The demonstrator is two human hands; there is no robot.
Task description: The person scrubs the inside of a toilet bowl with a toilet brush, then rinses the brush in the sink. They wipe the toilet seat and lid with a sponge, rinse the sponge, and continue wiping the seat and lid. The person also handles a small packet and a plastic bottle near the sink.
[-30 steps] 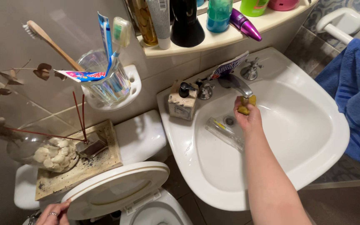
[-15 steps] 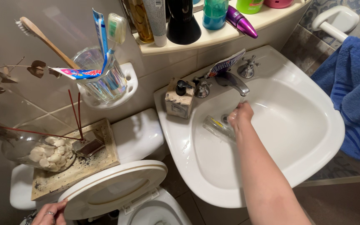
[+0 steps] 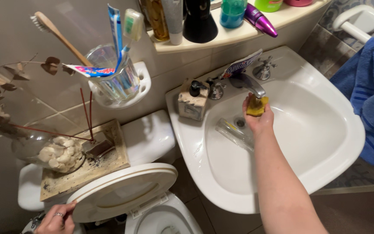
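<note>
Nearest the camera, the left hand [image 3: 57, 219] is rested on the rim of the raised toilet lid [image 3: 124, 193], fingers curled against its edge, so the lid is propped up, not yet wiped as far as can be seen. A bit further out, the right hand [image 3: 259, 119] is held over the white sink [image 3: 325, 143], fingers clamped round a yellow sponge [image 3: 256, 106] that's pushed right up under the spout of the tap [image 3: 249, 84]. Whether water is running can't be told. A clear glass [image 3: 234, 133] is left lying on its side in the basin near the drain, so rinsing looks only begun, with the sponge being wetted and everything else left to do.

Compared with half a second back, the sponge has been lifted back up to the spout; then the hand was lower, down by the glass, and the sponge was hidden. The left hand is barely shifted.

Behind it all, a soap dispenser [image 3: 192, 102] is stood on the sink edge.
</note>
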